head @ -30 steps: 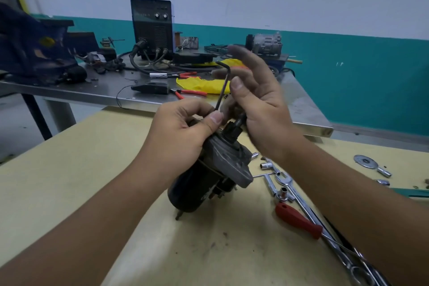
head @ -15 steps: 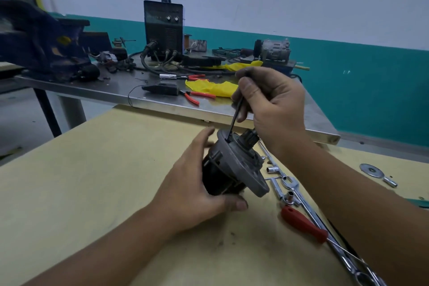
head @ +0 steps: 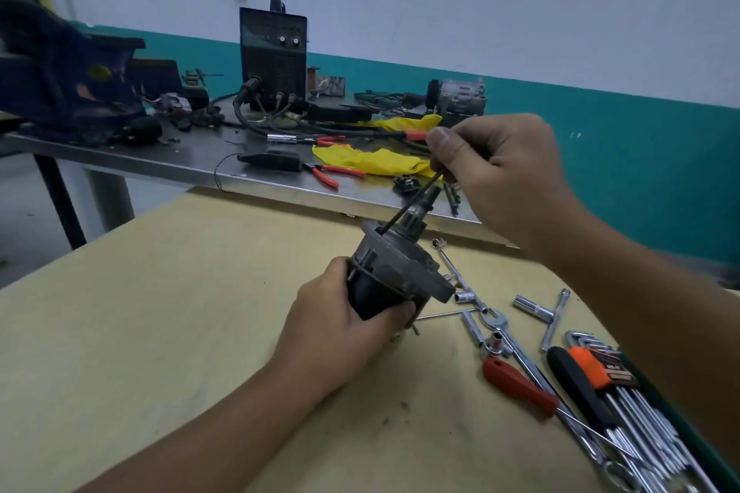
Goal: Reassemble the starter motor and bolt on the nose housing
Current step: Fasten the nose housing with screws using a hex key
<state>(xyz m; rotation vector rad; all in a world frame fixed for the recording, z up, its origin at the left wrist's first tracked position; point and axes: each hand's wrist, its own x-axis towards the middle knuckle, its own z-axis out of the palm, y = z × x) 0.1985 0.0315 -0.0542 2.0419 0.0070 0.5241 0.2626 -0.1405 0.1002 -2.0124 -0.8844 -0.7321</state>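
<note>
The starter motor (head: 400,264) stands tilted on the yellow table (head: 160,312), its grey end plate and pinion shaft facing up and away from me. My left hand (head: 340,332) grips its black body from below. My right hand (head: 492,176) pinches a dark hex key (head: 408,204) up near the pinion. The key slants down and to the left, and its tip sits on the plate at the left of the shaft. No nose housing is recognisable in view.
T-handle socket wrenches (head: 472,304), a red-handled screwdriver (head: 520,384) and a hex key set (head: 624,392) lie at my right on the table. Behind stands a steel bench (head: 180,160) with a black welder (head: 273,56), pliers (head: 332,172), yellow cloth (head: 380,160) and a blue vise (head: 64,76).
My left hand has slid from the top of the motor down to its black body. The right hand has brought the hex key's tip onto the end plate. The motor now leans up more.
</note>
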